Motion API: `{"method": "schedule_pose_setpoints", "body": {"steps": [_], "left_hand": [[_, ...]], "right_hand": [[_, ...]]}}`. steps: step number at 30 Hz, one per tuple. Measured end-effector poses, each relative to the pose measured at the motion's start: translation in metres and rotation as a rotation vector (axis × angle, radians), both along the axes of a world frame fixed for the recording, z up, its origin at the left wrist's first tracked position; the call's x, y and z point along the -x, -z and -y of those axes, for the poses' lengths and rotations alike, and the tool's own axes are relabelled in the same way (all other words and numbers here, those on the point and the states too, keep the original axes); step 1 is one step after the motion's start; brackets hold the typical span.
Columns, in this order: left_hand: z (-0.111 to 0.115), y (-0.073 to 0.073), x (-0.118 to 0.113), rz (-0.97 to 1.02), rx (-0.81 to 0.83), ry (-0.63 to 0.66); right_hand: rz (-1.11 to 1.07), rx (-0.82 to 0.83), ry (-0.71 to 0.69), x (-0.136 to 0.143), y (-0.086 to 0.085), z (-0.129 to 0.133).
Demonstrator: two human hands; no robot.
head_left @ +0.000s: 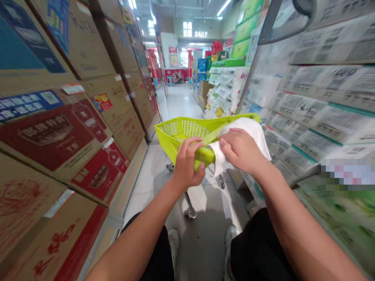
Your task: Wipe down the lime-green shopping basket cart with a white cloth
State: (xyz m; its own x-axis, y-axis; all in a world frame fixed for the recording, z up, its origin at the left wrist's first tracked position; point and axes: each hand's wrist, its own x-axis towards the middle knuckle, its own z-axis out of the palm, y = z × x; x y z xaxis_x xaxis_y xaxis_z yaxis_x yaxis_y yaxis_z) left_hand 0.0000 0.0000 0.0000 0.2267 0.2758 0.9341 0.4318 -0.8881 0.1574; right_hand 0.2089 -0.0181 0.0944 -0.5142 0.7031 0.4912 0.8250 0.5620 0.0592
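Note:
A yellow-green plastic shopping cart (166,143) on metal legs with casters stands in front of me, its perforated basket facing away. My left hand (189,162) is wrapped round the left part of its handle, thumb below. A white cloth (258,136) is draped over the right part of the handle and rim. On top of this cloth lies my right hand (238,148), fingers bent and pressed together on it, pointing left. Part of the green handle (206,155) shows between the two hands. The inside of the basket is only partly visible.
Stacked cardboard boxes (52,128) line the left side. Wrapped packs (319,113) are piled on the right, with a metal frame (252,78) beside them. A tiled aisle (183,99) runs ahead towards a red counter (178,75). My legs and shoes are below.

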Motion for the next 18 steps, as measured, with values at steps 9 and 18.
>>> {"method": "schedule_pose_setpoints", "body": {"steps": [9,18], "left_hand": [[-0.061,0.018,0.068,-0.268,0.451,-0.418],[-0.038,0.011,0.039,-0.393,0.547,-0.489]], "right_hand": [[0.016,-0.098,0.272,0.048,0.006,0.039],[0.107,-0.075,0.477,0.061,0.007,0.021]]}}
